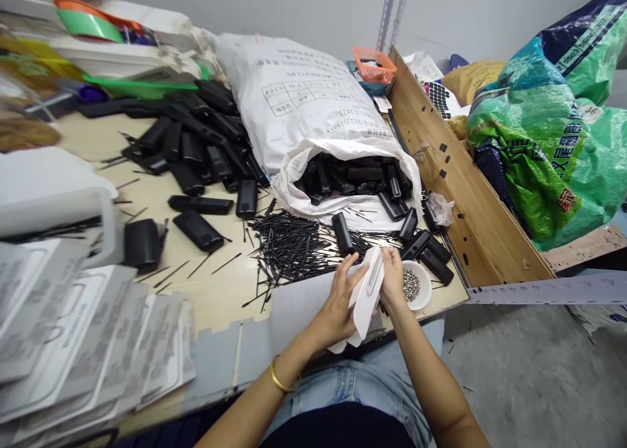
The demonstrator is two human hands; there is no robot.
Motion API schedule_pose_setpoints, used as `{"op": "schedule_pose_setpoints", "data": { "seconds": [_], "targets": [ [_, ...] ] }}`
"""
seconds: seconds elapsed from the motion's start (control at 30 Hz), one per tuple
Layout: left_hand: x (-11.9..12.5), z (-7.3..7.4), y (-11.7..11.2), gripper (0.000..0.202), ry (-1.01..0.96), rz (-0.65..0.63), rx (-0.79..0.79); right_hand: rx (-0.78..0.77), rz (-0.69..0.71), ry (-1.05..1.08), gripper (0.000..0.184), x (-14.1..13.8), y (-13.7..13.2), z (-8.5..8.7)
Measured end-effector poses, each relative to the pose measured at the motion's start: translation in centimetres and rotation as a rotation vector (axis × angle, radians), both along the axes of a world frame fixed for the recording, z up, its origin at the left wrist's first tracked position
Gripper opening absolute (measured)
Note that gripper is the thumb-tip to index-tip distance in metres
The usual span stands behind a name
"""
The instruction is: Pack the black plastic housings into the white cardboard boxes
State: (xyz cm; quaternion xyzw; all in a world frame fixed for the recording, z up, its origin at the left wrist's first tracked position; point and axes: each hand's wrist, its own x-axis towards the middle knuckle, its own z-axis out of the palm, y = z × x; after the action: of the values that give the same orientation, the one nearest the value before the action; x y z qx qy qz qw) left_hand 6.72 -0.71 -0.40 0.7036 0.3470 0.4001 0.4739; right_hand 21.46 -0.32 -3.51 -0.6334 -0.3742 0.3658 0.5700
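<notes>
A white folding carton [368, 292] with open flaps is held between my two hands, tilted over the front edge of the table. My left hand [337, 298] grips its left side, fingers bent around the cardboard. At its upper right end, my right hand [392, 278] is closed on the carton; some of those fingers are hidden. Close to my right hand stands a white bowl [424, 294] with small metal pieces [410, 285]. Beyond the carton lies a heap of thin black sticks [289, 245], with black plastic cases [341, 234] around it.
A white woven sack [304, 89] lies open toward me, full of black cases. More black cases [196, 147] pile up at its left. Flat printed cartons [83, 330] stack at the left front. A wooden board [441, 174] edges the table's right; green bags [548, 141] stand beyond it.
</notes>
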Motion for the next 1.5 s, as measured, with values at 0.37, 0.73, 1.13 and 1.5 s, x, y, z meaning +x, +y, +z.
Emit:
{"op": "schedule_pose_setpoints", "data": {
  "seconds": [0.37, 0.73, 1.13, 1.5],
  "targets": [
    [-6.0, 1.2, 3.2, 0.062, 0.812, 0.386, -0.098, -0.181, 0.287, -0.568, 0.036, -0.6, 8.2, 0.2],
    [-3.6, 0.8, 3.2, 0.046, 0.607, 0.153, 0.03, -0.023, 0.67, -0.547, 0.018, 2.8, 5.3, 6.5],
    [-2.3, 0.0, 2.8, 0.066, 0.297, 0.314, 0.013, -0.116, 0.284, -0.676, 0.009, 4.8, 6.5, 2.0],
    [-0.9, 0.3, 1.5, 0.071, 0.278, 0.27, 0.129, 0.271, 0.155, -0.225, 0.008, -0.9, 1.4, 8.8]
  ]
}}
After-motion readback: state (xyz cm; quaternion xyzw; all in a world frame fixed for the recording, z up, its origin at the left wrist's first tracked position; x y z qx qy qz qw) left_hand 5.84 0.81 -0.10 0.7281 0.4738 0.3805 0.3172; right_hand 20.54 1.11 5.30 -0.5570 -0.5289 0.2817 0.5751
